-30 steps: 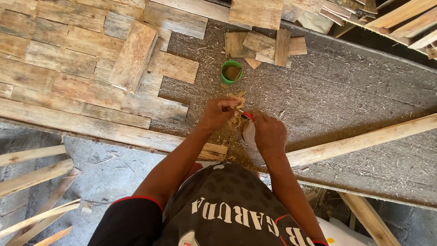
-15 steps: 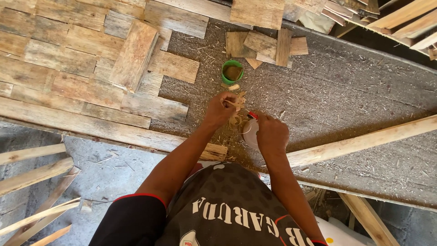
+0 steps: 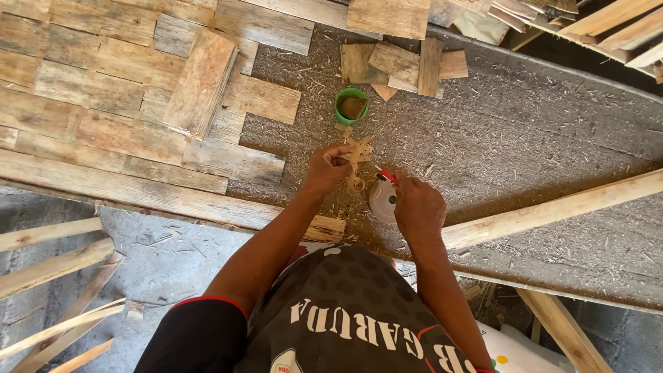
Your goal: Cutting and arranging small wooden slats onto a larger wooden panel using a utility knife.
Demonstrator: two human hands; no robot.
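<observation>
My left hand point(image 3: 326, 168) grips a small, pale wooden cut-out piece point(image 3: 358, 148) held upright above the bench. My right hand point(image 3: 416, 204) is closed on a thin red-handled tool point(image 3: 388, 175) whose tip points at the lower edge of the wooden piece. A curl of wood shaving point(image 3: 355, 184) hangs just under the piece. Right below my hands lies a round white lid-like object point(image 3: 382, 198). A green cup point(image 3: 351, 106) with brown contents stands a little beyond the wooden piece.
The grey bench top point(image 3: 525, 138) is strewn with sawdust. Weathered planks point(image 3: 103, 103) cover its left half, with a loose board point(image 3: 200, 81) on top. Small wood offcuts point(image 3: 404, 63) lie behind the cup. A long pale batten point(image 3: 552, 211) runs to the right.
Both hands have shifted slightly toward the cup, and the wooden piece is now held a bit higher and more upright. The red tool stays against it.
</observation>
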